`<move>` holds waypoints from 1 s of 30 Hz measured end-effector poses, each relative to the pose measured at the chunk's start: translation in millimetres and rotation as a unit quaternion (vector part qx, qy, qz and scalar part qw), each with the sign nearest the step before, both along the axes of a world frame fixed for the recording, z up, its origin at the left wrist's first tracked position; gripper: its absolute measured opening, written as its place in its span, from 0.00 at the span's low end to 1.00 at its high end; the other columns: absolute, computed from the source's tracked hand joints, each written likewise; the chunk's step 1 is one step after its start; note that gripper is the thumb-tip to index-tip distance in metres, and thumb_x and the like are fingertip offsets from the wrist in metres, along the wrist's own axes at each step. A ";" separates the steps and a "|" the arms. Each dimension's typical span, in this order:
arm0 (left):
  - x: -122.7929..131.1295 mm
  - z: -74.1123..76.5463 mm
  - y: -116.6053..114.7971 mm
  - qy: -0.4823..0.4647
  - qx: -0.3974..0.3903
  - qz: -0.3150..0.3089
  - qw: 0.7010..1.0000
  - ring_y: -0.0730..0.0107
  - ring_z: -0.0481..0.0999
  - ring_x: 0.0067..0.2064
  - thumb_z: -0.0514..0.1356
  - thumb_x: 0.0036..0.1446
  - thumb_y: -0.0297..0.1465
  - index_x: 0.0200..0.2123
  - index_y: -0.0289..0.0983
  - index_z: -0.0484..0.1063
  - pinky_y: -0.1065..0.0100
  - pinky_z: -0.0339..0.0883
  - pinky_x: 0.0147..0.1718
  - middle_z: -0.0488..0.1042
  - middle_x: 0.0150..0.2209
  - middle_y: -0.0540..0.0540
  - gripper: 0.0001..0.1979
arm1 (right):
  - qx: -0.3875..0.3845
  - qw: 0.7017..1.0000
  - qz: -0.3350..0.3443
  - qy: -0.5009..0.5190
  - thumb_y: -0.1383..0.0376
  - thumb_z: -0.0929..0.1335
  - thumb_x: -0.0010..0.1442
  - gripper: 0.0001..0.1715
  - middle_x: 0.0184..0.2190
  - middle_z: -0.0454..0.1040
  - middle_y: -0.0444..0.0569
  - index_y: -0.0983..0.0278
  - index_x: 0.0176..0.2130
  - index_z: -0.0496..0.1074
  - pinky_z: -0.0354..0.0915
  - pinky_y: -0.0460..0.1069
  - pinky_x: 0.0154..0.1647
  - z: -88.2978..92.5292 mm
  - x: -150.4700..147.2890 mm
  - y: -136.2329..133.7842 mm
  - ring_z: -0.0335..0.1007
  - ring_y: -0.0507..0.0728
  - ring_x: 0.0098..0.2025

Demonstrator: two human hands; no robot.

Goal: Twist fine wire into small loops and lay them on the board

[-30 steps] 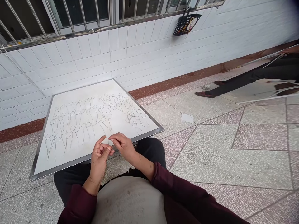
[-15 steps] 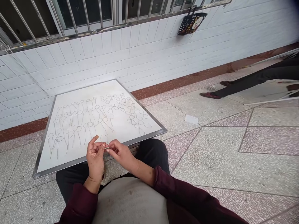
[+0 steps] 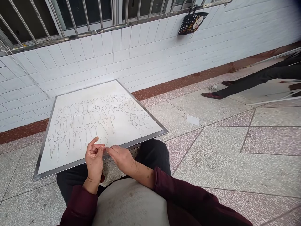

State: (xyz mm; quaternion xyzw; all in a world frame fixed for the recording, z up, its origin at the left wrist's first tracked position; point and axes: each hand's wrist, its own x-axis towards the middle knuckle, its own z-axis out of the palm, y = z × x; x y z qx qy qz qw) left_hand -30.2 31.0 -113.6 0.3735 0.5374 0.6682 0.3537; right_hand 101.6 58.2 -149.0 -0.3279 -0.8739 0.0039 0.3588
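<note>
Head view. One loop stands above the board's near edge, at the fingertips. The left hand pinches its base between thumb and a finger, another finger raised. The right hand has its fingers drawn together at the same point; its grip is hidden and cannot be confirmed.

Handling, as judged: very light, thin, springy, easily bent; best pinched at the base, not the ring.

Count: hands, two; board, one; held loop, one; bag, one; card, one. Loose loops and tailed loops: dozens overall, overlapping, no exact figure.
</note>
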 end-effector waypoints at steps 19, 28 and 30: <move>-8.0 6.2 0.8 0.017 0.021 0.025 0.999 0.73 0.74 0.32 0.66 0.53 0.32 0.49 0.39 0.72 0.66 0.70 0.42 0.73 0.28 0.53 0.19 | 0.021 1.000 -0.008 -0.001 0.70 0.61 0.67 0.10 0.27 0.69 0.45 0.64 0.42 0.71 0.59 0.47 0.30 4.5 2.2 -2.1 0.64 0.52 0.31; -10.4 11.5 0.3 0.027 0.024 0.040 0.999 0.73 0.73 0.31 0.67 0.52 0.32 0.48 0.39 0.72 0.67 0.69 0.40 0.73 0.28 0.52 0.19 | -0.014 1.000 0.013 0.001 0.69 0.61 0.68 0.10 0.31 0.71 0.47 0.64 0.45 0.69 0.64 0.48 0.33 2.2 5.4 -3.7 0.68 0.54 0.34; -12.3 13.1 0.7 0.027 0.027 0.050 0.998 0.73 0.74 0.31 0.67 0.52 0.32 0.48 0.38 0.73 0.67 0.69 0.39 0.74 0.28 0.52 0.19 | -0.023 1.000 0.013 0.009 0.69 0.61 0.68 0.09 0.32 0.72 0.48 0.64 0.45 0.69 0.65 0.48 0.34 -0.3 6.6 -4.6 0.69 0.54 0.35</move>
